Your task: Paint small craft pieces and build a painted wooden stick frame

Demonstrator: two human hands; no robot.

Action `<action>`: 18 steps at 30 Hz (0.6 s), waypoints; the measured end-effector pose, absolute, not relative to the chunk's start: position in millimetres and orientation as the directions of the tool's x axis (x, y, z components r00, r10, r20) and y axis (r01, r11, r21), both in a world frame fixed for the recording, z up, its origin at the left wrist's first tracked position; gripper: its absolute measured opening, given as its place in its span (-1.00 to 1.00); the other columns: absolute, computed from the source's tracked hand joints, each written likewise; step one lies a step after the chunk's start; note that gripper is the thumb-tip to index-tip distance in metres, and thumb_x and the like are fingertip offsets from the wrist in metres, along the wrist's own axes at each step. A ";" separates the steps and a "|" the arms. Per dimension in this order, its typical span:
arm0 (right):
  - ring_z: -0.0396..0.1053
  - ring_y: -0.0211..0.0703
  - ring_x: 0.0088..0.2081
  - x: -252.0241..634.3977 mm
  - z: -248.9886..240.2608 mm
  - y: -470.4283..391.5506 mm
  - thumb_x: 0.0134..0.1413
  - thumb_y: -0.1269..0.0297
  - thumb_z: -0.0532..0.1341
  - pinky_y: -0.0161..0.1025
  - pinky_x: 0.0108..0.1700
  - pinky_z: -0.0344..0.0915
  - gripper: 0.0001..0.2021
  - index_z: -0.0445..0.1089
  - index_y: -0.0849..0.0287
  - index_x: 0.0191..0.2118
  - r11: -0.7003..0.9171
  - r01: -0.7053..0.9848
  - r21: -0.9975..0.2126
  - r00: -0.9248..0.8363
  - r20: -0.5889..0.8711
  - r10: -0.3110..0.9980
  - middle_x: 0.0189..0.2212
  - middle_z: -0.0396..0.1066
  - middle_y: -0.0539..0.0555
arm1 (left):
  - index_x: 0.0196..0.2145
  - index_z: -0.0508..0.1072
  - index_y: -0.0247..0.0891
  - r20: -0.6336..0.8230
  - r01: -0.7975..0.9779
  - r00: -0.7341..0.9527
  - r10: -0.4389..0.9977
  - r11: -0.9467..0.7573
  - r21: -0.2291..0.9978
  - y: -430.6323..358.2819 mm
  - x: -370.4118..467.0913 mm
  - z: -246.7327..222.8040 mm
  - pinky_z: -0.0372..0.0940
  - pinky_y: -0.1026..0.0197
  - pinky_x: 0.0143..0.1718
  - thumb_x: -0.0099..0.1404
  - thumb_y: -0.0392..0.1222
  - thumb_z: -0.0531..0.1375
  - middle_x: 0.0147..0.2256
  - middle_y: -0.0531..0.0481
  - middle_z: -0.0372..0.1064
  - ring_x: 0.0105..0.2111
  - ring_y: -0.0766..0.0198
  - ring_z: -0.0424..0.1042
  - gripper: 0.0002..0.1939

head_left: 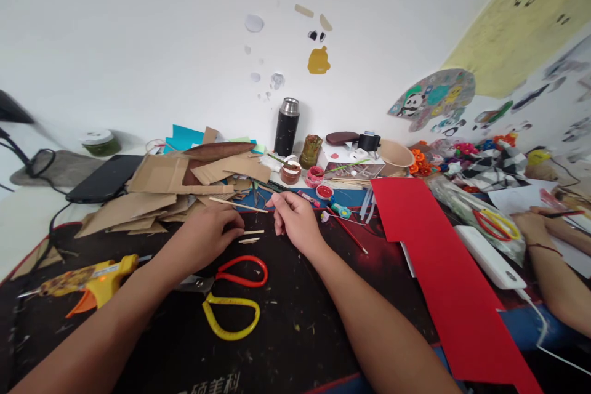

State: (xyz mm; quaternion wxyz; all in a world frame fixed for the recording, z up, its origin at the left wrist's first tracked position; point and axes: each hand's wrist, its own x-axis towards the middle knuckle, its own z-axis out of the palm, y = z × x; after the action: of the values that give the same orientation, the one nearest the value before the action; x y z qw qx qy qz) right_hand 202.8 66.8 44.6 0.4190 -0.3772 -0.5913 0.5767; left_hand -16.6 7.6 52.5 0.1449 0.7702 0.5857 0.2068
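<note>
My left hand (pixel 210 234) is over the black mat (pixel 286 332), fingers curled and thumb drawn in; what it grips is hidden. A long thin wooden stick (pixel 237 204) runs from above that hand towards the fingertips of my right hand (pixel 295 218). The right hand's fingers are bent together, and whether they pinch the stick's end is too small to tell. Short stick pieces (pixel 250 240) lie between the hands, one close to my left thumb. Scissors with one red and one yellow handle (pixel 231 317) lie open below them.
A yellow glue gun (pixel 104 280) lies at left, below piled cardboard (pixel 157 175). Behind stand a black flask (pixel 287 128) and paint jars (pixel 290 172). Red card (pixel 429 240) and a white power strip (pixel 489 257) lie at right, near another person's arms (pixel 549 265).
</note>
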 end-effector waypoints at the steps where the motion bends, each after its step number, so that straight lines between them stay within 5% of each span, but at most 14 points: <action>1: 0.26 -0.27 -0.69 202.9 44.4 66.9 0.29 -0.28 0.27 -0.32 -0.59 0.15 -0.51 0.46 0.12 -0.29 0.052 -0.028 -0.998 -0.365 0.058 0.929 -0.68 0.24 -0.17 | -0.34 0.62 -0.09 0.134 0.836 0.245 0.960 -0.280 0.471 6.9 -17.5 52.0 0.32 0.03 -0.09 0.36 -0.05 0.21 -0.27 -0.08 0.60 -0.19 -0.03 0.53 -0.80; 7: 0.27 -0.28 -0.68 202.6 43.2 65.8 0.30 -0.29 0.26 -0.32 -0.57 0.14 -0.50 0.46 0.12 -0.27 0.057 -0.010 -0.998 -0.387 0.056 0.920 -0.67 0.25 -0.17 | -0.32 0.59 -0.09 0.043 0.832 0.333 0.942 -0.315 0.456 4.0 -17.0 45.7 0.29 0.06 -0.11 0.33 -0.17 0.27 -0.25 -0.05 0.58 -0.13 -0.01 0.50 -0.92; 18: 0.27 -0.29 -0.68 202.1 40.2 66.6 0.32 -0.25 0.25 -0.33 -0.57 0.16 -0.52 0.47 0.13 -0.27 0.043 -0.011 -0.999 -0.379 0.044 0.924 -0.67 0.25 -0.18 | -0.37 0.56 -0.11 0.031 0.845 0.302 0.953 -0.282 0.453 6.4 -17.5 43.0 0.30 0.05 -0.14 0.36 -0.14 0.17 -0.30 -0.10 0.58 -0.20 -0.02 0.52 -0.82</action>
State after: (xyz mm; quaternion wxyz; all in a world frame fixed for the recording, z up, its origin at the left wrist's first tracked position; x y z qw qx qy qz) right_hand 202.1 66.6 40.2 0.4054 -0.3822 -0.5975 0.5768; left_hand -17.5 6.4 43.0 0.1794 0.7866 0.5715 0.1498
